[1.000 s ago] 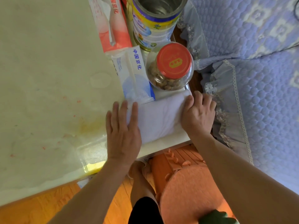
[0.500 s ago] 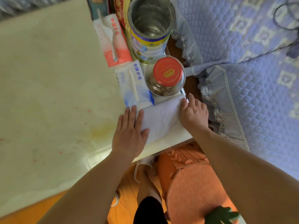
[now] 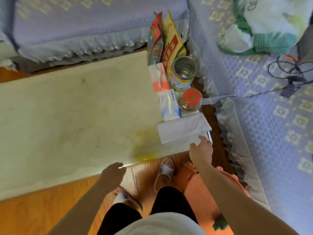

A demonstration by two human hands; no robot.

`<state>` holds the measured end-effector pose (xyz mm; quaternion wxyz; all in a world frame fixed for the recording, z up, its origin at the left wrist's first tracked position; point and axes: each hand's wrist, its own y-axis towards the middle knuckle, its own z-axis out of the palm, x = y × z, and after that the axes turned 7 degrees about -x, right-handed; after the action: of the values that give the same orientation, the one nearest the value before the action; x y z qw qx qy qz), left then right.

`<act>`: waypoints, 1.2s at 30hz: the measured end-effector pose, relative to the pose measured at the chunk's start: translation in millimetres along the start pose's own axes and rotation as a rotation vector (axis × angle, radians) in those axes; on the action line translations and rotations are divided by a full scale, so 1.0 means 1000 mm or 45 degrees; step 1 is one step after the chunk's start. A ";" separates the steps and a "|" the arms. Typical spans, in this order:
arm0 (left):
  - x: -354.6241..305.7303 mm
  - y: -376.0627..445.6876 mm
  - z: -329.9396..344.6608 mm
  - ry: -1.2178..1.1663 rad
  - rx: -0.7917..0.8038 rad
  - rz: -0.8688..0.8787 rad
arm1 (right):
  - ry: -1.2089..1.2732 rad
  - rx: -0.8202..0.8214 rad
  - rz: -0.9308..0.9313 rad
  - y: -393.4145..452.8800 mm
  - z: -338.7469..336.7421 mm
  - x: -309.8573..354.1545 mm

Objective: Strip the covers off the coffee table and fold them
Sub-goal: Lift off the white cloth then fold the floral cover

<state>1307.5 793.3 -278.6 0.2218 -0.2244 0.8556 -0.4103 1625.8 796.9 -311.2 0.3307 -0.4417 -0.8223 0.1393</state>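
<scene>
Both hands have come off the folded cloth (image 3: pixel 183 128), which they were pressing flat a second ago, and the view has pulled back and up, so the person looks to have straightened up. The cloth now lies alone as a neat white rectangle at the near right corner of the coffee table (image 3: pixel 67 116), just in front of the blue tissue pack (image 3: pixel 169 106) and the red-lidded jar (image 3: pixel 190 100). I read that as this cover's fold being done; the tabletop itself looks bare and stained, with a yellow patch near the front edge. Right hand (image 3: pixel 201 150): released, fingers loosely extended, fingertips at or just touching the near edge of the cloth, holding nothing. Left hand (image 3: pixel 112 172): down at the table's front edge, in shadow, fingers curled at what looks like a thin clear sheet lip catching light there; cannot tell whether it actually pinches it. If that is another cover layer, stripping it is likely next, and the tin (image 3: pixel 184 72), tissue packs and snack bags (image 3: pixel 165 38) on the right end would be in the way.
</scene>
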 end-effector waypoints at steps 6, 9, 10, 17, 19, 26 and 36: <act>0.100 -0.055 -0.063 -0.417 -0.191 -0.098 | -0.045 0.237 -0.300 -0.098 0.018 0.075; 0.147 -0.073 -0.092 -0.581 -0.343 -0.012 | -0.165 0.363 -0.574 -0.171 0.051 0.131; 0.172 -0.083 -0.103 -0.645 -0.396 0.018 | -0.188 0.388 -0.649 -0.206 0.067 0.151; 0.408 -0.205 -0.179 -0.833 -0.693 -0.005 | -0.307 0.842 -1.096 -0.478 0.220 0.228; 0.480 -0.246 -0.206 -0.827 -0.831 -0.088 | -0.411 0.953 -1.263 -0.560 0.254 0.244; 0.638 -0.349 -0.298 -0.890 -1.315 -0.283 | -0.434 1.042 -1.771 -0.786 0.319 0.333; 0.784 -0.341 -0.404 -0.985 -1.460 -0.471 | -0.656 1.256 -2.117 -0.960 0.444 0.430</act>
<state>520.8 401.7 69.9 0.2831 -0.5766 0.7444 0.1822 552.7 628.6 40.4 0.2810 0.5041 -0.7668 0.2810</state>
